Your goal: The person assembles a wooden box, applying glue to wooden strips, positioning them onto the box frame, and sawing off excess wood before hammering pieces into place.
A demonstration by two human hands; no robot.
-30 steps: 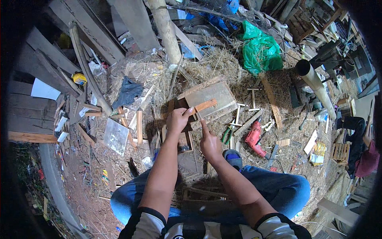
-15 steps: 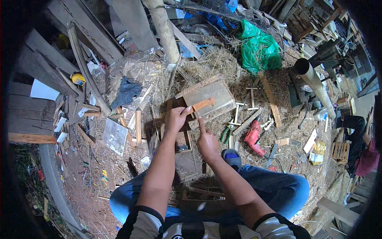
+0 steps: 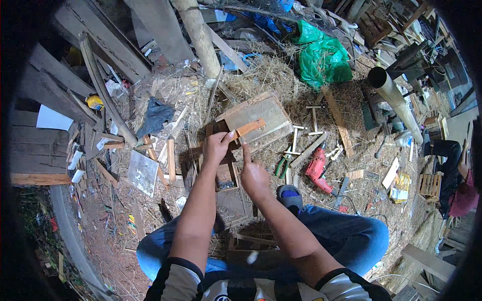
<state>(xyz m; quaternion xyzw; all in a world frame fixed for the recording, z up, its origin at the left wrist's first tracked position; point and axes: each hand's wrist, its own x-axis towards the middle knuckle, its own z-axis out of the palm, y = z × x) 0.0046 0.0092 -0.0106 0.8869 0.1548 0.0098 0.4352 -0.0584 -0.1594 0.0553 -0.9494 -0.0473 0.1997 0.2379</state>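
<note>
While left hand (image 3: 216, 149) grips slat (image 3: 251, 127), right hand (image 3: 255, 179) points.

Wooden strip (image 3: 251, 127) — narrow, flat, orange-brown; near end pinched in the left fingers (image 3: 229, 136), free end projecting beyond them, slanting up to the right. Wooden box (image 3: 273, 116) — weathered, greyish-brown flat face; lies angled beyond the right fingers (image 3: 246, 152), under the strip; contact between the two indeterminable.
</note>
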